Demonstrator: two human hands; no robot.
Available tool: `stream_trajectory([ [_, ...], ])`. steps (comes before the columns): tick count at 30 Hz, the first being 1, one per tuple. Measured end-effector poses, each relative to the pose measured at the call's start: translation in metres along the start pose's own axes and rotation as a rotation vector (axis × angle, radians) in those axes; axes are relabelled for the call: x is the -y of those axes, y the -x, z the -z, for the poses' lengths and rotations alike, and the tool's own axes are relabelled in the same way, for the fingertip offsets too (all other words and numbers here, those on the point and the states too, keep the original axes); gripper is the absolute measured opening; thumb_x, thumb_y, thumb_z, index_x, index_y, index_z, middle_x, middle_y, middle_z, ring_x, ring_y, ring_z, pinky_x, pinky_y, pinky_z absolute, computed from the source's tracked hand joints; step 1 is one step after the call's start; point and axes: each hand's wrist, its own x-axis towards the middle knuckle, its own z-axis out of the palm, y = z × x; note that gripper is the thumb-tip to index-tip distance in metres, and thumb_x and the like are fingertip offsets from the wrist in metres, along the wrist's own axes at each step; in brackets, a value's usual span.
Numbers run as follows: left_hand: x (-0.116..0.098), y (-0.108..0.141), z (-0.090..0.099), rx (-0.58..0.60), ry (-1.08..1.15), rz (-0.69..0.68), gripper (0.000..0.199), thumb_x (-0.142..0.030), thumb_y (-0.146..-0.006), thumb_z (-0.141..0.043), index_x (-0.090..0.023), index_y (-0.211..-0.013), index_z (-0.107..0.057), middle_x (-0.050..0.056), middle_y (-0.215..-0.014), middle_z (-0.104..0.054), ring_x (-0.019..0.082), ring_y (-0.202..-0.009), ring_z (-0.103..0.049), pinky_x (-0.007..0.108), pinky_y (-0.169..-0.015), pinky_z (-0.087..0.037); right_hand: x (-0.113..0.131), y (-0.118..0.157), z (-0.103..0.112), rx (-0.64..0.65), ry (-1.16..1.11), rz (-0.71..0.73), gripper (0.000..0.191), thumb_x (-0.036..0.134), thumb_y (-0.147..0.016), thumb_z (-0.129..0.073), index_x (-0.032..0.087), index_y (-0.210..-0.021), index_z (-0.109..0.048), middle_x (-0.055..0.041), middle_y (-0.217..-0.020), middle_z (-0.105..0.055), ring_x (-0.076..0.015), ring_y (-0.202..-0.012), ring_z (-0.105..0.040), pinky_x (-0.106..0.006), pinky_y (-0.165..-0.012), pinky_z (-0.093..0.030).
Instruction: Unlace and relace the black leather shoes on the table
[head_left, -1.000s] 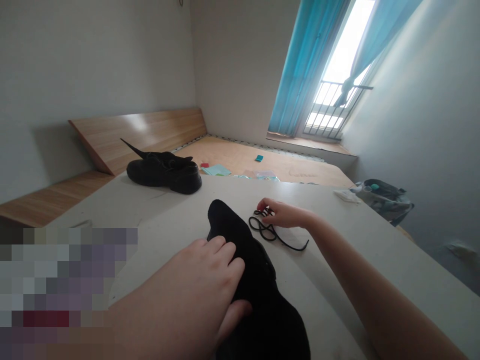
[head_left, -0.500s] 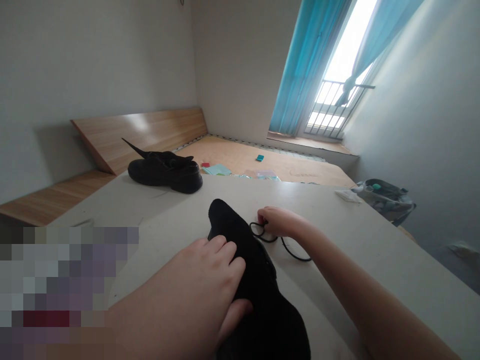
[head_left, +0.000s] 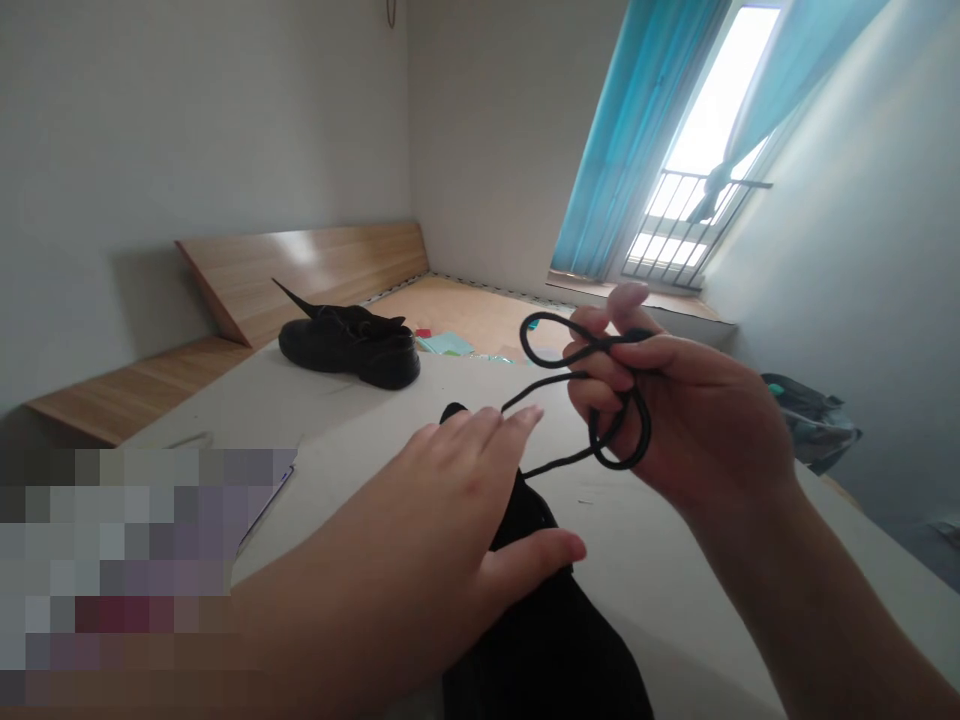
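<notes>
Bench [head_left: 360, 425]: white-topped, extending beneath both arms, with the black things on it.
Near black item [head_left: 555, 640]: probably a shoe, closest to the camera and partly covered by the left hand; a sharp pull on the cord could slide or tip it if the palm's pressure is too light.
Far shoe [head_left: 349, 350]: black, sole down near the far edge, well apart from the hands.
Right hand [head_left: 675, 420]: raised above the bench, its grip closed around the bunched cord between thumb and curled fingers.
Left hand [head_left: 465, 490]: laid across the near item, its grip loose, thumb well away from the fingers; whether the fingertips pinch anything I cannot tell.
Cord [head_left: 596, 343]: black, looped through the right fingers, two strands reaching toward the left hand, their ends hidden; crossing loops could tighten into a knot if tugged unsorted.
</notes>
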Motion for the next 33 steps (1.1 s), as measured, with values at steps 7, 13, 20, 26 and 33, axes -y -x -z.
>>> stream_trajectory([
  [7, 0.012, -0.01, 0.012, 0.027, 0.52, 0.022, 0.03, -0.038, -0.091, -0.046, -0.022, -0.079, -0.068, -0.004, -0.062, -0.057, 0.013, -0.058, -0.051, 0.025, -0.051, -0.037, -0.001, 0.018, -0.021, 0.048, -0.177, -0.044, 0.014, 0.016, -0.068, -0.045, 0.026, -0.079, -0.041, 0.0012, -0.082, -0.042, -0.0119, -0.06, -0.04, -0.024, -0.056, -0.044],
  [13, 0.03, -0.017, 0.031, -0.439, 0.768, 0.02, 0.022, -0.025, -0.087, -0.054, -0.027, -0.099, -0.072, -0.004, -0.092, -0.071, 0.014, -0.085, -0.064, 0.025, -0.077, -0.051, -0.006, 0.027, -0.025, 0.199, -0.063, -0.172, 0.008, 0.016, -0.073, -0.053, 0.022, -0.077, -0.052, 0.0014, -0.074, -0.044, -0.0114, -0.064, -0.046, -0.02, -0.054, -0.042],
  [20, 0.022, -0.011, 0.018, -0.043, 0.516, -0.101, 0.029, -0.027, -0.096, -0.044, -0.03, -0.104, -0.071, -0.007, -0.1, -0.074, 0.014, -0.095, -0.067, 0.024, -0.081, -0.052, 0.004, 0.059, -0.006, 0.62, 1.008, -0.053, 0.026, 0.038, -0.086, -0.062, 0.038, -0.112, -0.066, 0.0012, -0.096, -0.073, -0.0221, -0.086, -0.067, -0.03, -0.068, -0.055],
  [26, 0.025, -0.01, 0.011, 0.15, 0.157, -0.199, 0.031, -0.02, -0.094, -0.044, -0.03, -0.108, -0.07, -0.003, -0.1, -0.075, 0.017, -0.09, -0.067, 0.029, -0.077, -0.046, 0.002, 0.065, 0.002, 0.685, 1.266, 0.159, 0.014, 0.031, -0.09, -0.059, 0.028, -0.092, -0.073, 0.0011, -0.08, -0.074, -0.0212, -0.083, -0.07, -0.041, -0.104, -0.044],
  [33, 0.028, -0.016, 0.005, 0.164, -0.046, -0.324, 0.022, -0.014, -0.085, -0.057, -0.021, -0.065, -0.065, -0.002, -0.069, -0.068, 0.019, -0.082, -0.061, 0.036, -0.088, -0.039, -0.004, 0.053, -0.014, 0.595, 1.358, 0.212, 0.017, 0.019, -0.091, -0.053, 0.022, -0.083, -0.068, -0.004, -0.084, -0.071, -0.0226, -0.079, -0.065, -0.037, -0.071, -0.051],
])
